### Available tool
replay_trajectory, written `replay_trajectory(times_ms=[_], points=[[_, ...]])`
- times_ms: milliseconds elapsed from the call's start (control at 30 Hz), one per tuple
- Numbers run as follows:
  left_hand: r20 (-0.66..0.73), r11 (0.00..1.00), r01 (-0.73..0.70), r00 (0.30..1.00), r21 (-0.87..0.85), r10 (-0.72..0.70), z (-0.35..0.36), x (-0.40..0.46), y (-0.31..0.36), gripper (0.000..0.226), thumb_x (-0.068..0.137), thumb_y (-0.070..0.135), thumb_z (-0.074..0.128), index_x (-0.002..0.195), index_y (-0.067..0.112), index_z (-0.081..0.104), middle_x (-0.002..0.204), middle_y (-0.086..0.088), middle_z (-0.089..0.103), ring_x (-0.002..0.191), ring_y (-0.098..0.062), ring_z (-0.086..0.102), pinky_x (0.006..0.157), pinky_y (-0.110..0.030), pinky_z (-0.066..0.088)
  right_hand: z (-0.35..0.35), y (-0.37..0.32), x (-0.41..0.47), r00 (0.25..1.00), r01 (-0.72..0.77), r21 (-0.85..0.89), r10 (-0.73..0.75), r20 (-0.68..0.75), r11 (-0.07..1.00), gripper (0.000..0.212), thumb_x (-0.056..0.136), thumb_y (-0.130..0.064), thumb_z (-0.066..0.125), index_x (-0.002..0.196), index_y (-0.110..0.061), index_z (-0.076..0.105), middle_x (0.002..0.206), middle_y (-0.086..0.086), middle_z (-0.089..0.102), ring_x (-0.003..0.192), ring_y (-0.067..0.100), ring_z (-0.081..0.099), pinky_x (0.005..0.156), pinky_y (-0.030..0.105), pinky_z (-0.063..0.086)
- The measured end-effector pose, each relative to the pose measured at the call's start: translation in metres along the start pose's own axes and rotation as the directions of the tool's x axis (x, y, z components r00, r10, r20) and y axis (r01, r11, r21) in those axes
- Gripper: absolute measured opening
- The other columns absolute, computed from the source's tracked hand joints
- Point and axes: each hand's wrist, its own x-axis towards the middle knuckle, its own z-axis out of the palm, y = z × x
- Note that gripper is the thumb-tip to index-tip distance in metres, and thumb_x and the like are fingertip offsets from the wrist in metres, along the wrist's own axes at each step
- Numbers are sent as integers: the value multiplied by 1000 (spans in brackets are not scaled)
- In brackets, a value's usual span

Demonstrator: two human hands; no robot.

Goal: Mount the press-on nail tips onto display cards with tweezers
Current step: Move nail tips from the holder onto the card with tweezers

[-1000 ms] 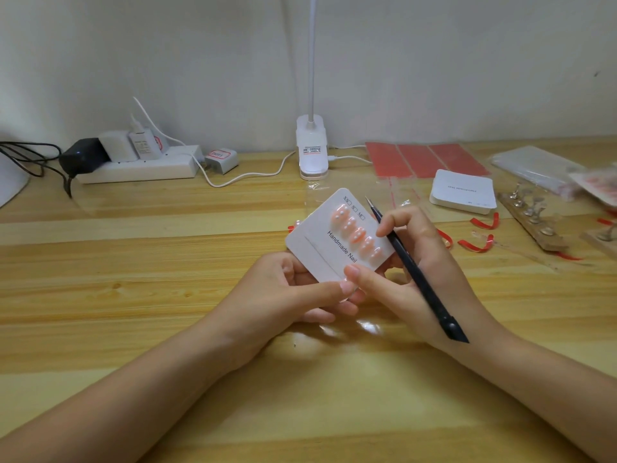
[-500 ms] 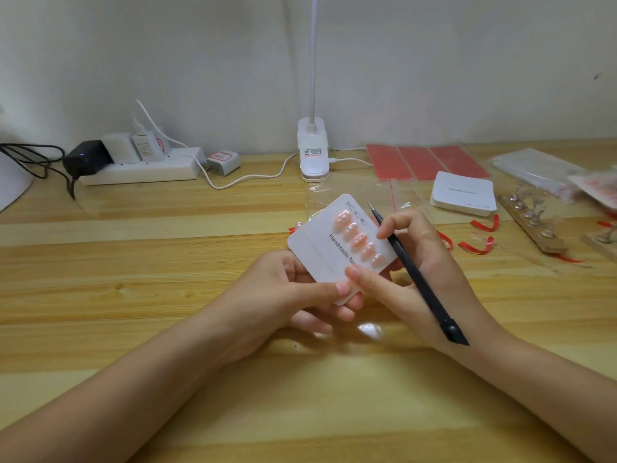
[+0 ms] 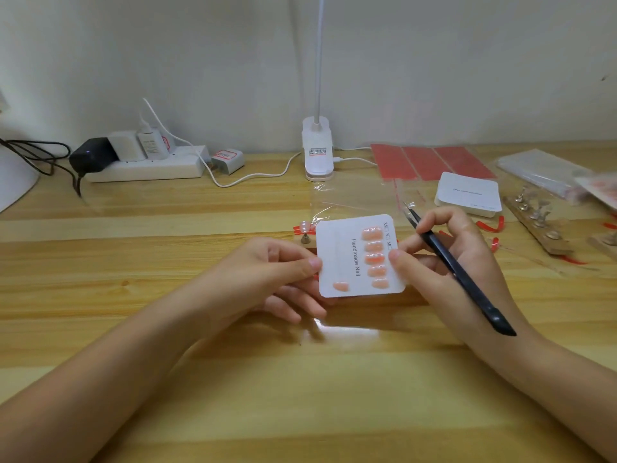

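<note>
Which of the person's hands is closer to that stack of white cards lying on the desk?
Right. The right hand, holding the tweezers, sits just in front of the stack of white cards. The left hand is further away, beyond the display card.

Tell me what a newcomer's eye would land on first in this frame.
The white display card at centre, pinched between the left hand and right hand, carries peach nail tips in a column. Black tweezers lie slanted in the right hand. A white clip lamp stands behind.
</note>
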Motion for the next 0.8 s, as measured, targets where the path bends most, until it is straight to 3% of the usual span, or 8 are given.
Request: replay_trajectory(times_ms=[100,267,367,433,600,667,800], points=[[-80,993,-22,996,112,31,2,0,-1,24,89,18,57,67,15,67,68,-12,71,43,-11,58,35,-15,41,-1,1,0,1000,-1,-65,2,10,998,35,79,6,63,82,-23,44,60,-10,60,56,9,54,58,18,49],[-143,963,-2,989,268,42,4,2,1,27,91,11,50,66,7,60,46,-6,58,28,-10,33,33,-12,24,-2,3,0,997,10,-187,3,71,982,32,79,4,64,78,-23,45,52,-11,56,45,-2,47,48,7,38],[-163,952,21,986,307,30,3,3,1,27,89,7,48,64,9,57,40,-4,51,28,-9,28,33,-11,21,-1,1,0,1000,5,-166,-4,5,986,18,84,-19,64,77,-23,47,51,-10,52,45,2,45,44,9,37],[-173,922,36,984,385,34,4,4,0,30,88,9,50,60,11,59,38,-3,52,28,-8,33,33,-11,24,-3,-2,3,997,-16,-128,6,-75,992,19,84,-42,52,77,-25,49,50,-7,51,44,1,44,43,10,36],[-233,785,-25,948,619,214,7,2,-6,31,86,21,56,57,14,63,37,1,55,29,-9,45,35,-15,34,-13,-8,10,996,-58,-1,58,-71,998,49,85,-58,26,92,-29,66,51,-7,47,45,-1,40,43,9,32],[-221,698,-55,928,714,299,8,0,-6,31,85,26,57,57,14,63,38,4,56,28,-8,46,34,-20,36,-18,-6,15,995,-94,-10,94,-36,995,59,84,-65,19,92,-37,71,55,-8,48,48,1,39,50,12,34],[-194,526,-70,881,848,431,8,0,-5,31,82,35,59,54,20,56,42,11,52,43,-5,49,43,-23,36,-24,-2,24,987,-159,54,160,-29,986,60,77,-69,27,88,-33,74,65,-6,59,56,5,47,65,22,40]])
